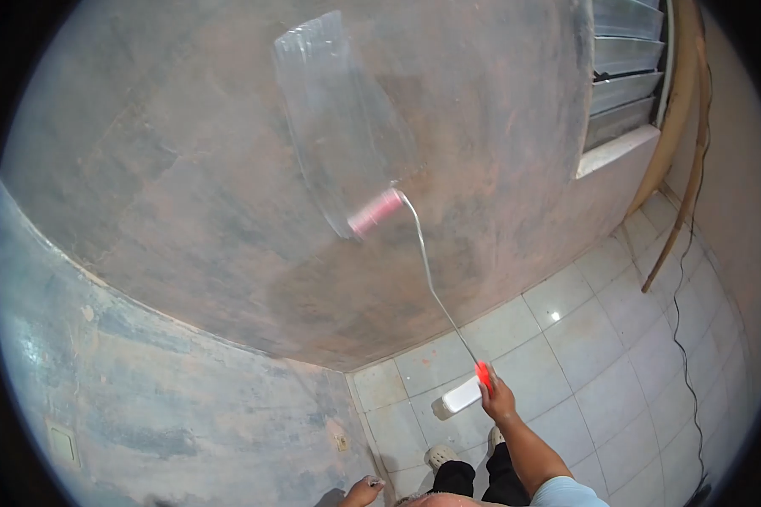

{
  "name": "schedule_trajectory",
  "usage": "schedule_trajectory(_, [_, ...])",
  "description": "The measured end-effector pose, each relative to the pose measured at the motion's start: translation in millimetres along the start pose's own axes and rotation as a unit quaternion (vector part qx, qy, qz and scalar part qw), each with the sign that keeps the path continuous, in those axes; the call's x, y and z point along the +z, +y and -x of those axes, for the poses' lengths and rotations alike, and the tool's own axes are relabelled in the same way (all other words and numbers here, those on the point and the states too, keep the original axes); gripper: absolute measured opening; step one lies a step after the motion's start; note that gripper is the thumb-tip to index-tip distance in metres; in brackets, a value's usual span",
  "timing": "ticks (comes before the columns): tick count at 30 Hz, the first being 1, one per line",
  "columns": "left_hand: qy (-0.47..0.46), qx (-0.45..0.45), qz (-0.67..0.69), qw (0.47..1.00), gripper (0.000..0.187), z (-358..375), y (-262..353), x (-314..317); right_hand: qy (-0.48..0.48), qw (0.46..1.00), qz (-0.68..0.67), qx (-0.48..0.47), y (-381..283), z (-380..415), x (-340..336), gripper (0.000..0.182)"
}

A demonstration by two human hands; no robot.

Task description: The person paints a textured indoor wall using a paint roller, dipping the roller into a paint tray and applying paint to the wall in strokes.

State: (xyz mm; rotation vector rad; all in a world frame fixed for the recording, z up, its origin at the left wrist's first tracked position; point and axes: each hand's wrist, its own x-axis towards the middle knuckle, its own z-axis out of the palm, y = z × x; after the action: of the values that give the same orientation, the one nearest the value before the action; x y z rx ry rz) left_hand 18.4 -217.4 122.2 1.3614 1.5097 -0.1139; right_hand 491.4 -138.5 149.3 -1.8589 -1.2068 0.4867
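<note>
A paint roller with a pink sleeve (375,211) rests against the grey, patchy wall (228,177), below a pale wet-looking streak (321,101). From the roller a long bent metal rod (424,262) runs down to a red handle (483,374). My right hand (499,399) is closed around that handle. Just left of it on the floor is a white tray (462,395). Low in the picture, near the left wall, my left hand (364,491) shows with its fingers curled; whether it holds anything is too small to make out.
A louvred window (626,72) with a sill is at the upper right. Beside it lean wooden poles (689,186), and a dark cable (685,363) trails over the tiled floor (558,363). A switch plate (62,445) and a socket (340,442) are on the left wall.
</note>
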Motion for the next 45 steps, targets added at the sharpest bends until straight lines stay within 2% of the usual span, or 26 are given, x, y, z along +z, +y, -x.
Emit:
schedule_trajectory(2, [-0.005, -0.004, -0.077, 0.997, 0.030, -18.4, -14.0, -6.7, 0.120, 0.987, -0.039, -0.104, -62.6, -60.2, -9.7, 0.054])
schedule_trajectory(4, [-0.007, -0.017, -0.154, 0.988, 0.028, -39.1, -28.7, -6.8, 0.118, 0.985, -0.120, -0.033, -133.1, -113.4, -43.9, 0.051])
schedule_trajectory(7, [-0.044, 0.004, -0.081, 0.996, 0.026, -45.0, -24.9, -33.3, 0.127, 0.985, -0.111, -0.047, -106.3, -136.6, -63.1, 0.049])
schedule_trajectory(10, [-0.064, -0.029, -0.080, 0.994, 0.032, -21.3, 70.2, -50.2, 0.114, 0.992, -0.036, -0.048, -9.5, -71.7, -62.3, 0.049])
schedule_trajectory(11, [0.007, 0.001, 0.018, 1.000, 0.035, -46.1, 7.8, -35.5, 0.028, 0.996, -0.013, 0.083, 17.4, -40.6, -64.7, 0.052])
schedule_trajectory(12, [0.004, 0.005, 0.016, 1.000, 0.035, -49.4, 17.9, -38.1, 0.051, 0.998, -0.005, 0.031, 49.1, -13.6, -56.4, 0.053])
schedule_trajectory(13, [-0.008, 0.009, -0.063, 0.998, 0.036, -49.4, 26.1, -40.2, 0.071, 0.997, 0.003, -0.020, 71.0, -0.4, -49.7, 0.054])
schedule_trajectory(14, [-0.020, 0.007, -0.141, 0.990, 0.036, -44.7, 27.5, -41.1, 0.069, 0.997, 0.001, -0.018, 66.4, -1.9, -54.0, 0.054])
schedule_trajectory(16, [-0.024, -0.002, -0.144, 0.989, 0.037, -42.9, 33.4, -33.7, 0.051, 0.999, -0.009, -0.003, 47.0, -29.0, -66.1, 0.055])
schedule_trajectory(19, [-0.045, -0.008, -0.188, 0.981, 0.040, -49.4, 44.2, -26.2, 0.089, 0.994, -0.033, -0.062, -48.7, -108.8, -111.4, 0.056])
schedule_trajectory(21, [-0.060, -0.006, -0.224, 0.973, 0.046, -47.8, 51.3, -10.9, 0.070, 0.995, -0.038, -0.055, -65.3, -126.2, -126.4, 0.056])
schedule_trajectory(22, [-0.030, -0.032, -0.236, 0.971, 0.047, -42.3, 55.2, -6.0, 0.059, 0.996, -0.046, -0.051, -69.8, -128.5, -128.1, 0.055])
schedule_trajectory(24, [0.008, -0.044, -0.239, 0.970, 0.049, -53.6, 83.8, 4.6, 0.116, 0.988, -0.033, -0.096, -24.1, -100.7, -115.9, 0.055])
schedule_trajectory(26, [-0.010, -0.038, -0.160, 0.986, 0.049, -28.8, 128.0, 10.9, 0.043, 0.999, -0.010, 0.031, 65.7, -41.2, -96.3, 0.055])
schedule_trajectory(27, [0.004, -0.014, -0.153, 0.988, 0.050, -20.3, 142.3, 13.1, 0.030, 0.999, 0.002, 0.038, 98.6, -14.5, -94.5, 0.055])
schedule_trajectory(29, [0.002, -0.007, -0.151, 0.988, 0.044, -17.1, 134.3, 24.5, 0.018, 0.999, 0.015, 0.047, 113.3, -11.1, -103.3, 0.055])
schedule_trajectory(31, [-0.005, -0.014, -0.154, 0.988, 0.040, -4.2, 126.0, 38.5, -0.003, 0.999, -0.012, 0.046, 74.9, -36.6, -120.7, 0.056])
schedule_trajectory(33, [0.001, -0.056, -0.112, 0.992, 0.039, -16.4, 129.9, 51.4, 0.078, 0.993, -0.022, -0.081, 20.4, -95.6, -144.3, 0.056])
schedule_trajectory(35, [-0.011, -0.041, -0.166, 0.985, 0.043, -24.8, 134.9, 59.5, 0.134, 0.986, -0.030, -0.092, -36.9, -141.5, -168.4, 0.056])
schedule_trajectory(37, [-0.023, -0.023, -0.226, 0.974, 0.048, -30.0, 139.5, 58.6, 0.132, 0.987, -0.035, -0.085, -31.7, -132.5, -169.0, 0.056])
schedule_trajectory(38, [-0.017, -0.014, -0.204, 0.979, 0.049, -39.7, 145.0, 63.7, 0.130, 0.987, -0.037, -0.090, -28.4, -130.3, -168.4, 0.056])
schedule_trajectory(39, [-0.011, -0.005, -0.180, 0.984, 0.049, -47.4, 148.8, 69.4, 0.136, 0.985, -0.007, -0.101, 8.7, -109.4, -151.9, 0.057])
schedule_trajectory(41, [-0.004, -0.004, -0.159, 0.987, 0.049, -26.2, 198.3, 66.3, 0.059, 0.998, 0.028, 0.007, 75.1, -51.7, -137.0, 0.057])
schedule_trajectory(42, [0.003, 0.001, -0.140, 0.990, 0.049, -22.7, 220.4, 64.5, 0.032, 0.999, 0.018, 0.020, 96.0, -28.9, -135.3, 0.057])
schedule_trajectory(44, [0.010, 0.026, -0.130, 0.991, 0.049, -23.2, 211.9, 67.4, 0.006, 0.999, 0.011, 0.031, 89.6, -31.3, -143.8, 0.057])
schedule_trajectory(45, [0.015, 0.048, -0.123, 0.991, 0.049, -25.0, 208.6, 68.7, 0.044, 0.999, -0.003, -0.009, 87.0, -44.3, -139.3, 0.057])
